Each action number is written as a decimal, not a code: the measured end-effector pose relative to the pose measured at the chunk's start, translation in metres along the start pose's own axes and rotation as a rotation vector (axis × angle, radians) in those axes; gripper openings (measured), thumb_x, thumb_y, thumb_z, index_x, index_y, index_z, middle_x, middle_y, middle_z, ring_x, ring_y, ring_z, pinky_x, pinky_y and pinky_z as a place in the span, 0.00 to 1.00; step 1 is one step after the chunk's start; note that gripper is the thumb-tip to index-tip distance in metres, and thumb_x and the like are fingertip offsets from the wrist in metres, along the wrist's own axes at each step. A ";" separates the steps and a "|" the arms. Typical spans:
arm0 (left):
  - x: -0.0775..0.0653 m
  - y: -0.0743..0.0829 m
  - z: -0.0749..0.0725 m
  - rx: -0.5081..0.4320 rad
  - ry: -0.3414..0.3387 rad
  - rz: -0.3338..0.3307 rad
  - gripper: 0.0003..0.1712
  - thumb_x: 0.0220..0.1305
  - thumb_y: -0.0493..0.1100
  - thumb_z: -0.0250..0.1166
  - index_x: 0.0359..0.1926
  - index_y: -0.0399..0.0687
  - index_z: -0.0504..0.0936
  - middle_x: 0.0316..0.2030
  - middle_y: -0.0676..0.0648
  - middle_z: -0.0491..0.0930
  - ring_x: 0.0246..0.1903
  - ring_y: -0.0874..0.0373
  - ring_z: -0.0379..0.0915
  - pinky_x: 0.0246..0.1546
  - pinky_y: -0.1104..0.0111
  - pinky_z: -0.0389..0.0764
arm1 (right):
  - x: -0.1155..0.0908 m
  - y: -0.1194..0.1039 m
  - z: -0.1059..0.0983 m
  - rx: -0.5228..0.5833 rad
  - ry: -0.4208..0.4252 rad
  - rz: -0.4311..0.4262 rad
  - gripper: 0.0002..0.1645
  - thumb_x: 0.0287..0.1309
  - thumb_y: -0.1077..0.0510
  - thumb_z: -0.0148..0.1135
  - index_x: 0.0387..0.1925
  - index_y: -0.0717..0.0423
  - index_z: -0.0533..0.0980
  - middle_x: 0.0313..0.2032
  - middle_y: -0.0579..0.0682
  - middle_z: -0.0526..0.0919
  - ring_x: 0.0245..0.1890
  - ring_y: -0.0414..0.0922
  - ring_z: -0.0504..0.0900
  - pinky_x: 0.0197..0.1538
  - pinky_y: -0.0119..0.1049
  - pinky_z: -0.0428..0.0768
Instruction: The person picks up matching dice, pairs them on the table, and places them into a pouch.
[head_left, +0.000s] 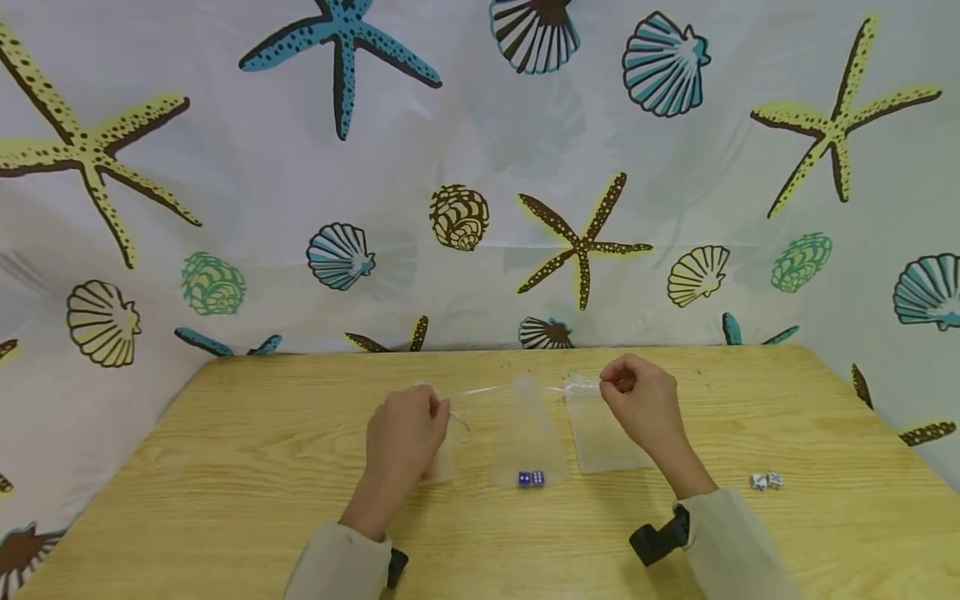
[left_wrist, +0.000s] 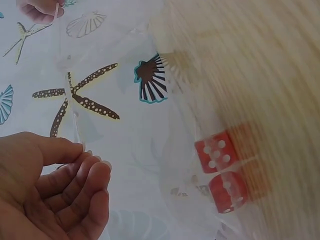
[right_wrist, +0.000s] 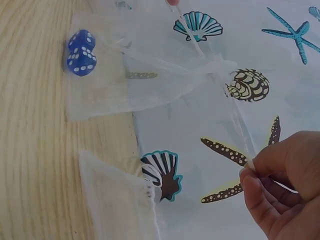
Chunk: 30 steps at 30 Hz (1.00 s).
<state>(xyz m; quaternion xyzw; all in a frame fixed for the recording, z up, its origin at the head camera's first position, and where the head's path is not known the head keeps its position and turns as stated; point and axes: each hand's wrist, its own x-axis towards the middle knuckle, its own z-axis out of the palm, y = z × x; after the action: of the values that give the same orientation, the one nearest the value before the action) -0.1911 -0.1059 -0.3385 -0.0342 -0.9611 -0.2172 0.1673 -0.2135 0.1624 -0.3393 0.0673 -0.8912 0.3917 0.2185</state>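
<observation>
A sheer white drawstring pouch (head_left: 528, 433) is in the middle of the head view, its neck gathered narrow, with two blue dice (head_left: 531, 479) at its bottom. Its drawstring (right_wrist: 241, 127) is stretched taut to both sides. My left hand (head_left: 408, 429) pinches one end of the string between thumb and forefinger; my right hand (head_left: 641, 404) pinches the other end. Beneath my left hand lies another sheer pouch (head_left: 444, 462), partly hidden. Red dice (left_wrist: 216, 152) show through it in the left wrist view.
A third sheer pouch (head_left: 611, 442) lies flat beside the middle one, under my right hand. Two white dice (head_left: 767, 481) rest on the wooden table (head_left: 225, 500) at the right. A cloth (head_left: 465, 292) printed with shells and starfish hangs behind the table.
</observation>
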 end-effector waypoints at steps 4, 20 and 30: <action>0.008 -0.001 0.003 0.002 -0.009 -0.001 0.17 0.66 0.42 0.59 0.19 0.44 0.77 0.12 0.49 0.72 0.10 0.60 0.63 0.12 0.71 0.64 | 0.007 0.005 0.006 -0.005 -0.001 0.004 0.03 0.54 0.67 0.61 0.27 0.59 0.79 0.24 0.54 0.82 0.23 0.45 0.78 0.28 0.32 0.75; 0.014 0.013 0.031 0.050 -0.165 0.010 0.26 0.65 0.42 0.61 0.11 0.50 0.64 0.09 0.53 0.62 0.10 0.61 0.55 0.11 0.72 0.58 | 0.003 0.015 0.038 -0.020 -0.171 0.052 0.03 0.54 0.67 0.63 0.27 0.59 0.77 0.26 0.52 0.81 0.26 0.44 0.80 0.28 0.33 0.77; 0.009 0.022 0.024 0.074 -0.191 0.043 0.28 0.65 0.44 0.61 0.10 0.51 0.60 0.08 0.54 0.54 0.10 0.62 0.48 0.10 0.72 0.53 | -0.005 0.015 0.015 -0.058 -0.251 0.040 0.02 0.57 0.64 0.62 0.32 0.60 0.76 0.31 0.53 0.82 0.32 0.48 0.82 0.34 0.40 0.80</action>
<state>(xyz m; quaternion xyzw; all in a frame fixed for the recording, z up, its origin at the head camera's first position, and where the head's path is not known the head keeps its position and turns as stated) -0.2038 -0.0754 -0.3470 -0.0694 -0.9790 -0.1739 0.0809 -0.2184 0.1616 -0.3601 0.0915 -0.9237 0.3584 0.0994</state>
